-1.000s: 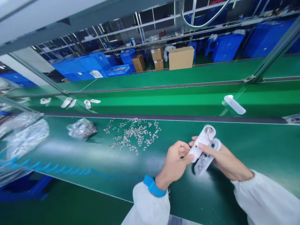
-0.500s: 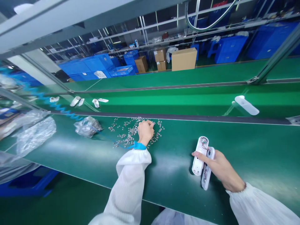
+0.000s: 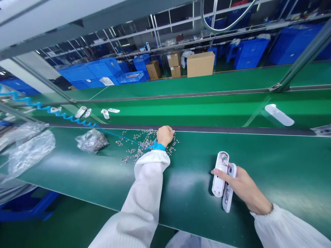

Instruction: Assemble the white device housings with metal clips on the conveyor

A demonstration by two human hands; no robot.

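Note:
Small metal parts (image 3: 131,150) lie scattered over the green bench (image 3: 191,193). My left hand (image 3: 165,135), with a blue strap (image 3: 158,146) at the wrist, is over their right part by the dark rail; its fingers are curled, and what they hold, if anything, is hidden. At the right, my right hand (image 3: 239,182) grips an opened white device, thumb across one half (image 3: 220,174), the other half (image 3: 229,187) alongside. Wires and a circuit board show inside the halves.
A clear bag of parts (image 3: 91,140) and crumpled plastic bags (image 3: 31,148) lie at the left. White shells (image 3: 81,112) and a white cover (image 3: 279,115) rest on the belt (image 3: 186,112) beyond the rail (image 3: 232,130). A coiled blue cord (image 3: 59,115) crosses from the left.
My left hand has moved slightly forward and right, to the rail's edge. My right hand still holds the white device in nearly the same place. The view has shifted a little.

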